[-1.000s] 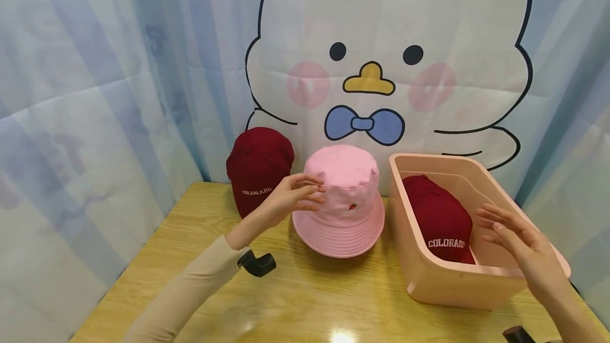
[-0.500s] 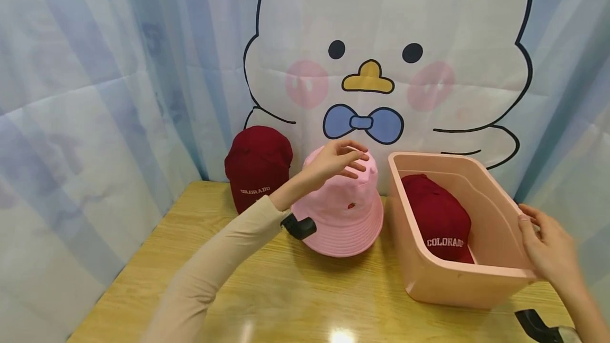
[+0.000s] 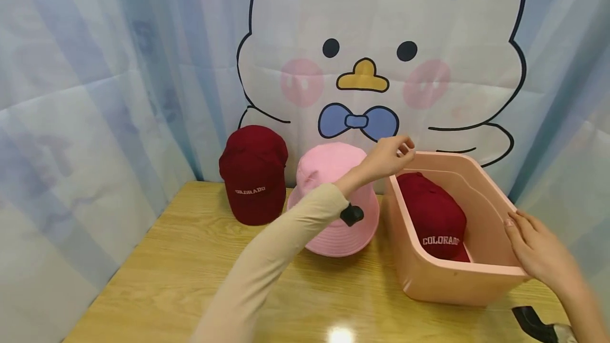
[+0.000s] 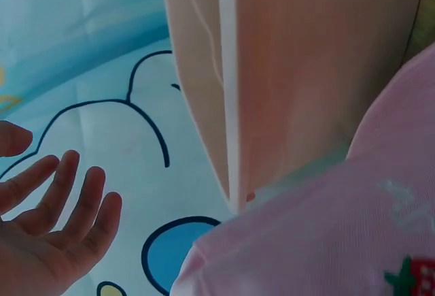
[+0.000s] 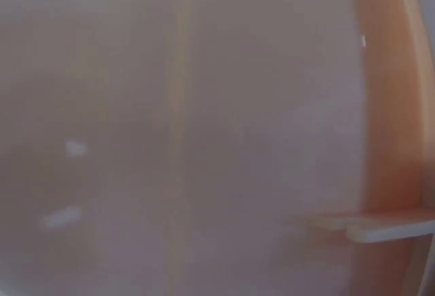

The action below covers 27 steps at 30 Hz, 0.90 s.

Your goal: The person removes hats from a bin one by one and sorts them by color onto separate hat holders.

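Observation:
A peach plastic storage bin [image 3: 440, 279] stands on the right of the table, with a maroon baseball cap [image 3: 436, 216] lettered COLORADO inside it. My right hand [image 3: 545, 253] holds the bin's right rim, thumb over the inner side. Above the bin's back left corner is my left hand [image 3: 388, 158], its fingers loosely bent with nothing in them. In the left wrist view that hand [image 4: 58, 221] has its fingers apart, beside the bin wall [image 4: 306, 71]. A pink bucket hat [image 3: 329, 165] stands brim down left of the bin, partly hidden by my left forearm.
A second maroon COLORADO cap [image 3: 254, 173] leans against the curtain [image 3: 86, 120] at the back left of the wooden table [image 3: 190, 269]. The curtain bears a large cartoon bird and hangs right behind the hats and bin.
My left hand has swept right, from in front of the pink bucket hat to the bin's back left corner. My right hand has moved from over the bin onto its right rim.

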Each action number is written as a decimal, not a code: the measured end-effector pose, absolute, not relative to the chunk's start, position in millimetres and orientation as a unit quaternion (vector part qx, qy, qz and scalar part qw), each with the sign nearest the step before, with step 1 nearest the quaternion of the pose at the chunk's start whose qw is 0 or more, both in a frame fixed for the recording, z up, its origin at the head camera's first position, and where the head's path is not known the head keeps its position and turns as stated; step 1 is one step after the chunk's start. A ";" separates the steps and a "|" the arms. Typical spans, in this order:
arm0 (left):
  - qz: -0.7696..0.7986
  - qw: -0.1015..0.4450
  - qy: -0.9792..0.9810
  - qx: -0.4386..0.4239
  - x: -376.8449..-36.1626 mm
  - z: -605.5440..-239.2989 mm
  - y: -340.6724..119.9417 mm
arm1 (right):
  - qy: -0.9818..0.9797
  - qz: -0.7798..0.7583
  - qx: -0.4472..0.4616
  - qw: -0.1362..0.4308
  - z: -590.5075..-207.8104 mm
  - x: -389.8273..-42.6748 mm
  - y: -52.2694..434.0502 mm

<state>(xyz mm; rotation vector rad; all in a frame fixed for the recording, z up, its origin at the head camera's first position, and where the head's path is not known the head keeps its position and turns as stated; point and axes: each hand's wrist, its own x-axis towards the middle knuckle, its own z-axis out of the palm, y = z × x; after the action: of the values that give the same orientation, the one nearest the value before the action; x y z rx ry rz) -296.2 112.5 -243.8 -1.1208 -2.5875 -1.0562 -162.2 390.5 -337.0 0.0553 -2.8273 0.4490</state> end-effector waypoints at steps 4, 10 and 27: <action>-0.267 0.091 -0.883 -0.375 -299.5 -256.8 140.7 | -0.976 0.160 0.025 0.146 -339.3 -160.1 391.2; -0.164 0.129 -0.906 -0.369 -300.9 -288.9 172.9 | -0.973 0.166 0.029 0.157 -340.4 -156.2 392.5; 0.041 0.048 -0.943 -0.326 -300.3 -321.0 218.8 | -0.972 0.170 0.009 0.162 -339.8 -155.7 393.5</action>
<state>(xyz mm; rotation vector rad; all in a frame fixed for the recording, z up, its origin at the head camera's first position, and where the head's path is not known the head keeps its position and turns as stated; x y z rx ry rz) -300.3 218.8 -321.0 -0.9941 -2.8755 0.1239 -155.7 393.5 -339.8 0.0256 -2.7747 0.4857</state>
